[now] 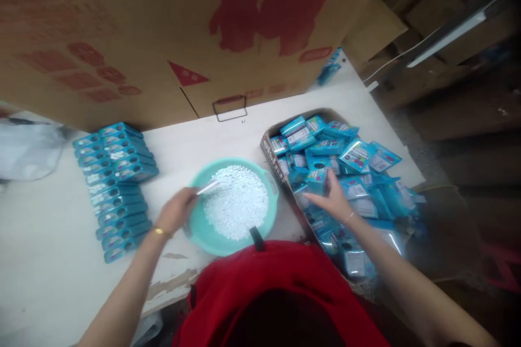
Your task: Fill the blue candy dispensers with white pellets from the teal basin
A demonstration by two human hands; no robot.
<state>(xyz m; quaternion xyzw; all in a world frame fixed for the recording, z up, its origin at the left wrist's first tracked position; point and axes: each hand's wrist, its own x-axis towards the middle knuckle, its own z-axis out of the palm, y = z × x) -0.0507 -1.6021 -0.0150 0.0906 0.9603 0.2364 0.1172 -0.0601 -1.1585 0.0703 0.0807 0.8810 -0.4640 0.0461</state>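
Note:
My left hand (176, 210) is closed on a thin pale tool (208, 188) whose tip dips into the white pellets (236, 199) in a teal basin (201, 227). My right hand (331, 198) reaches into a cardboard tray (272, 147) heaped with blue packets, its fingers closed on one blue packet (318, 179). The basin sits on the white table between my two hands. A gold bracelet is on my left wrist.
Blue packets (116, 187) lie stacked in two rows at the left of the table (52, 260). A large cardboard box (171, 32) with red print stands at the back. More cartons are at the right, and a plastic bag (28, 146) lies far left.

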